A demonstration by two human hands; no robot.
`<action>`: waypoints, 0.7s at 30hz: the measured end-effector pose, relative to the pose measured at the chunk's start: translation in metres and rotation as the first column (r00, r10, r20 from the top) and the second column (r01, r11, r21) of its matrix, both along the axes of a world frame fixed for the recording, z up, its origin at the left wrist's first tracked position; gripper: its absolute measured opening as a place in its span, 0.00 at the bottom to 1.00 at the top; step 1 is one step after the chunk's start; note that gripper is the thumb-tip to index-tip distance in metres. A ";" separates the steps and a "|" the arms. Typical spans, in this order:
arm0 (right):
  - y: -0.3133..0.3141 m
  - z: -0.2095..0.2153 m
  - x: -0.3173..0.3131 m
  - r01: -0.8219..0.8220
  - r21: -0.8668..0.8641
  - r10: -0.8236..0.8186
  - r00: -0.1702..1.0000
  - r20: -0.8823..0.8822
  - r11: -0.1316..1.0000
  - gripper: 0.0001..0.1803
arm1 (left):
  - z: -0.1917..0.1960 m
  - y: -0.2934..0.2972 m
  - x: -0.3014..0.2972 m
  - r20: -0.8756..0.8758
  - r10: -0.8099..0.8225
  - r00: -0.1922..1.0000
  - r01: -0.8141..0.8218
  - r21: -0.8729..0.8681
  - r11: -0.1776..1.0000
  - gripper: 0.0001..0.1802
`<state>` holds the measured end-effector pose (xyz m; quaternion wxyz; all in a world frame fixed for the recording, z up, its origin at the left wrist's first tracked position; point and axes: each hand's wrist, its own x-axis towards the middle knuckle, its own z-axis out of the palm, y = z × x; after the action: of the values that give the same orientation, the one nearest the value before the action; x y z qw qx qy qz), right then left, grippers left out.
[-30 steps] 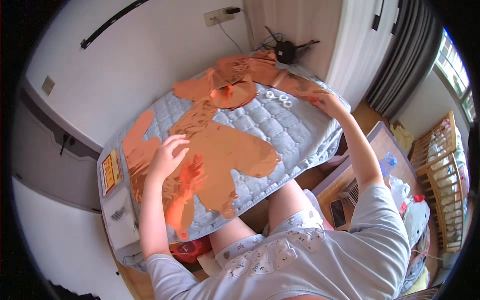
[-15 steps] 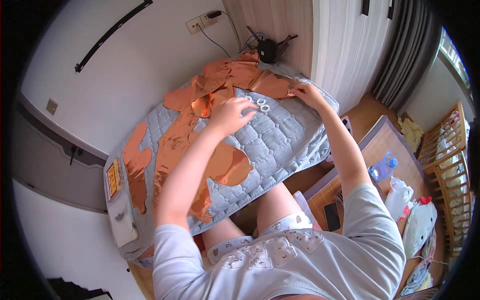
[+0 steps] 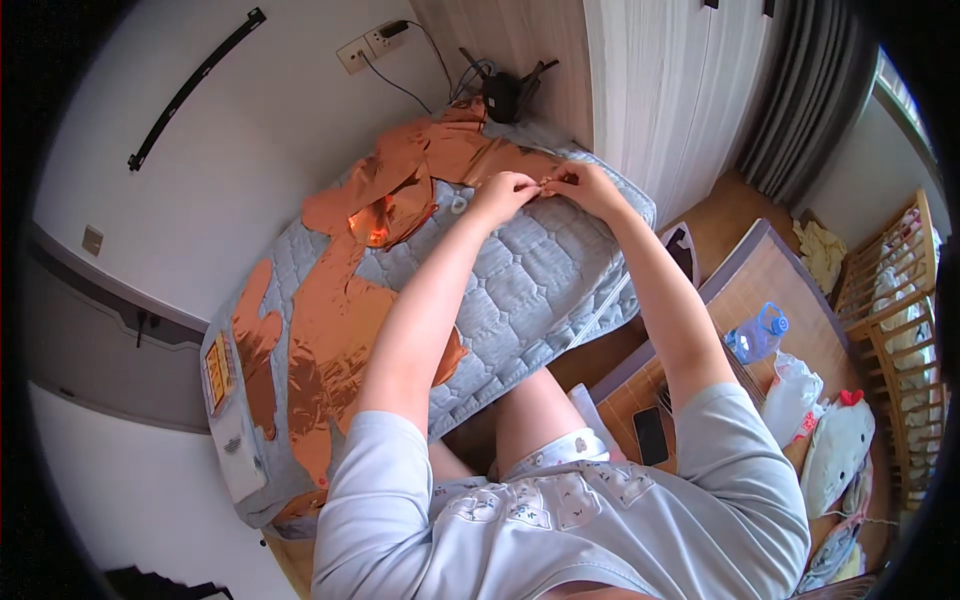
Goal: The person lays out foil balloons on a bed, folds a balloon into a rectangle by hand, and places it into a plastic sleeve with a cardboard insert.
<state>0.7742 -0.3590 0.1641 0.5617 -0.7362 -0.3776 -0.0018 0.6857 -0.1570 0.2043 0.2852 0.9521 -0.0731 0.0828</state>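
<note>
Flat, uninflated copper-coloured foil balloons (image 3: 340, 310) lie spread over a grey quilted mattress (image 3: 520, 280). At the far right end of the upper foil, my left hand (image 3: 503, 195) and my right hand (image 3: 590, 190) meet fingertip to fingertip. Both hands are closed in a pinch on the small end of a foil balloon (image 3: 500, 157), and a bit of copper shows between the fingers. A small white ring (image 3: 459, 205) rests on the mattress left of my left hand. The other white rings are hidden behind that hand.
A black router (image 3: 502, 97) with cables stands at the far corner by the wardrobe. At the left edge lie a white package (image 3: 237, 450) and a yellow-and-red packet (image 3: 217, 372). To my right, a low table holds a phone (image 3: 650, 436), a blue water bottle (image 3: 757, 335) and a plastic bag (image 3: 792, 390).
My left hand has moved right, from beside the white rings to my right hand at the foil's end. My right hand has turned inward to meet it. The view has shifted slightly.
</note>
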 end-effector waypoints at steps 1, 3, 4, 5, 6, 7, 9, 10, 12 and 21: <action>-0.001 0.000 -0.002 0.000 0.000 0.000 1.000 -0.007 1.000 0.14 | -0.002 0.001 0.003 -0.020 0.000 1.000 -0.001 -0.078 0.997 0.16; -0.004 0.005 -0.006 0.043 -0.022 -0.042 0.999 0.032 0.999 0.15 | -0.006 0.004 0.006 -0.039 0.011 0.999 -0.016 -0.123 0.992 0.15; -0.003 0.008 -0.008 0.041 -0.021 -0.040 0.999 0.028 0.999 0.15 | -0.007 0.007 0.008 -0.043 0.013 0.999 -0.019 -0.121 0.992 0.15; -0.002 0.011 -0.011 0.058 -0.008 -0.058 0.998 0.016 0.998 0.15 | -0.007 0.011 0.010 -0.023 -0.010 1.000 0.006 -0.145 0.989 0.15; -0.002 0.014 -0.012 0.075 0.009 -0.075 0.997 0.007 0.997 0.15 | -0.008 0.014 0.013 0.000 -0.032 0.999 0.032 -0.165 0.986 0.15; 0.000 0.017 -0.013 0.071 0.016 -0.071 0.997 0.006 0.997 0.15 | -0.008 0.019 0.014 -0.001 -0.028 1.000 0.028 -0.158 0.987 0.15; -0.002 0.019 -0.012 0.055 -0.050 -0.047 0.989 0.141 0.997 0.12 | -0.007 0.018 0.017 -0.008 -0.011 1.000 0.009 -0.210 0.978 0.15; -0.004 0.016 -0.010 0.062 -0.051 -0.054 0.989 0.138 0.997 0.12 | -0.007 0.013 0.017 -0.011 -0.018 1.000 0.015 -0.211 0.977 0.15; -0.003 0.013 -0.009 -0.024 0.061 0.005 0.955 0.296 0.998 0.09 | -0.004 0.008 0.015 -0.011 0.009 1.000 -0.010 -0.180 0.984 0.15; -0.004 0.006 0.003 -0.083 -0.020 0.085 0.973 0.215 0.996 0.09 | 0.014 -0.005 -0.005 0.273 -0.079 0.959 0.007 0.257 0.966 0.08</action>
<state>0.7774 -0.3629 0.1697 0.5130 -0.7181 -0.4670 -0.0557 0.6807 -0.1620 0.2188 0.1495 0.9575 -0.1437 0.2006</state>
